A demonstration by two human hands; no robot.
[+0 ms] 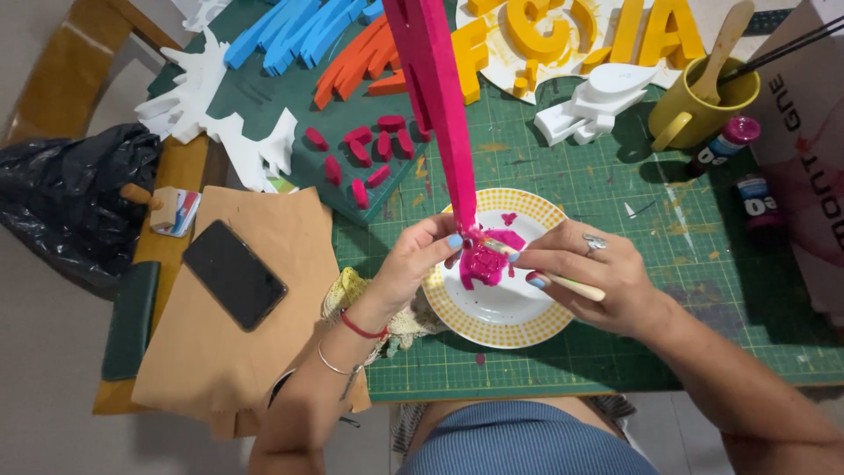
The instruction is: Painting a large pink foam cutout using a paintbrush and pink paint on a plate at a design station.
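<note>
Pink foam piece: long, narrow strip coated in magenta, standing steeply from the plate toward the camera; its lower end rests in the paint.
Left hand: fingers curled and closed on the strip's lower end, thumb and fingertips pinching it just above the paint.
Right hand: fingers pressed together around a paintbrush, wooden handle running out past the palm; bristle end touches the strip's base.
Plate: white, yellow dotted rim, on the desk between both hands; a puddle of magenta paint lies on its near-left part.
Desk: covered by a green cutting mat.
Surroundings: small pink cut pieces, yellow foam letters, yellow mug holding a wooden stick, black phone on brown paper to the left.
</note>
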